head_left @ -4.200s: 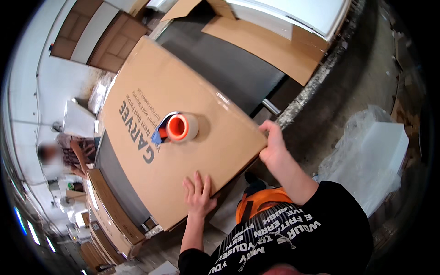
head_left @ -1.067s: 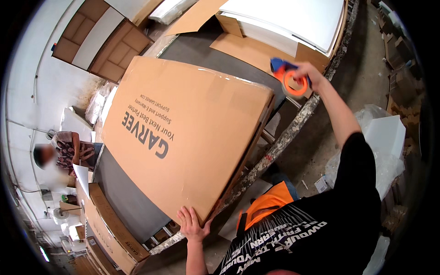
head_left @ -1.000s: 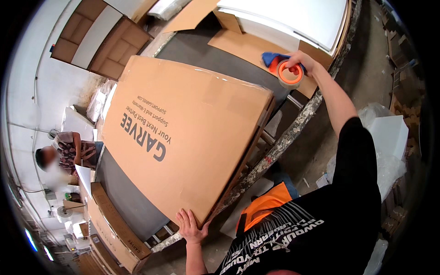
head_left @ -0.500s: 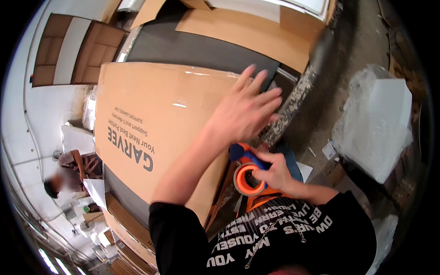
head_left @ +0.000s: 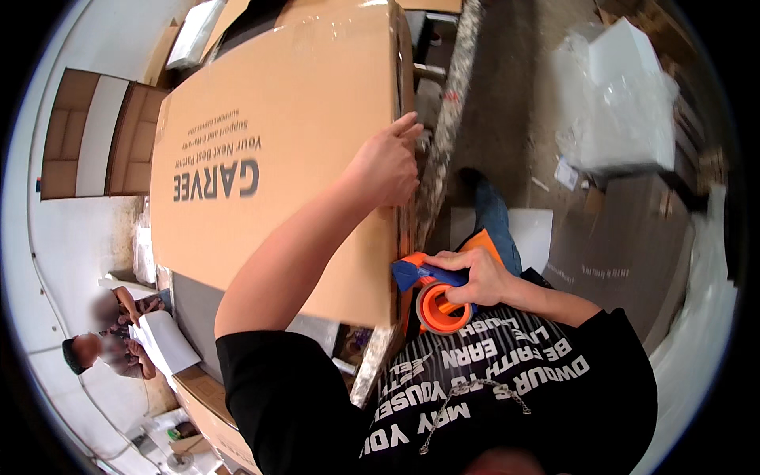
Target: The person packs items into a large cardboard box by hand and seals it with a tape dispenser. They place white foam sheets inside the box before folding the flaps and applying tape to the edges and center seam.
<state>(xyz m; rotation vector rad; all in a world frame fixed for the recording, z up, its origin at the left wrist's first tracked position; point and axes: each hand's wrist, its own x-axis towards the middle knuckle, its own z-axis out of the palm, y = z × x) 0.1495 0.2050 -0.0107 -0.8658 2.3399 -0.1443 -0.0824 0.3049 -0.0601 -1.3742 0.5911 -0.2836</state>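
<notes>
A large brown cardboard box (head_left: 293, 103) with dark printing lies flat in front of me, clear tape shining along its edges. My left hand (head_left: 386, 168) rests on its right edge, fingers stretched over toward the side face, holding nothing. My right hand (head_left: 481, 277) is closed around a blue and orange tape dispenser (head_left: 434, 273) with a tape roll on an orange hub. The dispenser's blue head is close beside the box's near right corner; whether it touches cannot be made out.
Along the box's right side runs a worn, speckled table edge (head_left: 447, 119). On the floor at right stands a white block in clear plastic wrap (head_left: 629, 103). Two people (head_left: 103, 332) are at far left, near a white sheet (head_left: 166, 340). Folded cardboard (head_left: 67, 142) leans on the wall.
My left hand has come down from above the far right corner onto the right edge. The box has shifted away from me along the table. My right hand still holds the tape dispenser.
</notes>
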